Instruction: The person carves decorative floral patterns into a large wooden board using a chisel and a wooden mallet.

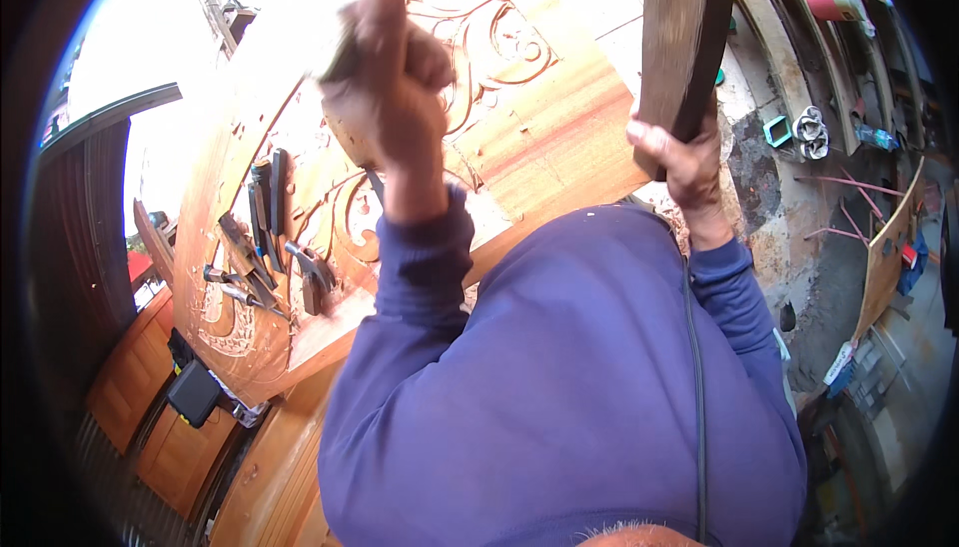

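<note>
My left hand (390, 97) is closed in a fist above a carved wooden panel (574, 132), smeared by motion. It grips a wooden-handled tool (347, 142); its kind is not clear. On the right, my right hand (689, 157) wraps round the lower end of a thick wooden bar (679, 37), which rises past the top edge of the view. Scroll carving (499, 42) covers parts of the panel, with wood chips scattered over it. Several carving tools (265, 202) lie in a group on the panel to the left of my left forearm.
A black case (194, 392) sits by the panel's near left corner. Wooden door panels (140, 372) stand at the left. To the right are long beams (779, 52), a red cup (829, 4), a plastic bottle (876, 137) and a leaning board (889, 247).
</note>
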Demonstrator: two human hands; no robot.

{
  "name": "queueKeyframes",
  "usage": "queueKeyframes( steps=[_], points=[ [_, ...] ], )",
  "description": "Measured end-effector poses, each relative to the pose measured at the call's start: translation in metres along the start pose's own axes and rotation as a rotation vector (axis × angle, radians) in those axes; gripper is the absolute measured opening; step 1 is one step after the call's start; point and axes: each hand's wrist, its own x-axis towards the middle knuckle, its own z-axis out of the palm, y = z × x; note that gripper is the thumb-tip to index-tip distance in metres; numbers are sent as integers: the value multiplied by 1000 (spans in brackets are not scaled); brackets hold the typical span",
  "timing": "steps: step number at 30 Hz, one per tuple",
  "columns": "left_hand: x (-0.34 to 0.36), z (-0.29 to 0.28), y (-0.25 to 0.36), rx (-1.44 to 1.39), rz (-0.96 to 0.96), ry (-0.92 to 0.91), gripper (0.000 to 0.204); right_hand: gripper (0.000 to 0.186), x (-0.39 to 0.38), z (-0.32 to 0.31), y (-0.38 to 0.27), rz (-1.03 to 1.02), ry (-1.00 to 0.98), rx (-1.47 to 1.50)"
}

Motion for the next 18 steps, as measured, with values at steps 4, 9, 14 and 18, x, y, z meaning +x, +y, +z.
queueKeyframes(
  steps=[4,9,14,18],
  points=[
    [-1,-31,53,397,41,128,33,63,-20,10,26,47,16,117],
    [-2,-133,59,997,-140,319,58,64,-12,8,25,105,16,205],
    [-31,-181,41,1467,-151,427,60,62,-6,10,21,110,63,303],
    [-44,-206,16,1724,16,409,56,62,-5,10,21,63,49,286]
  ],
)
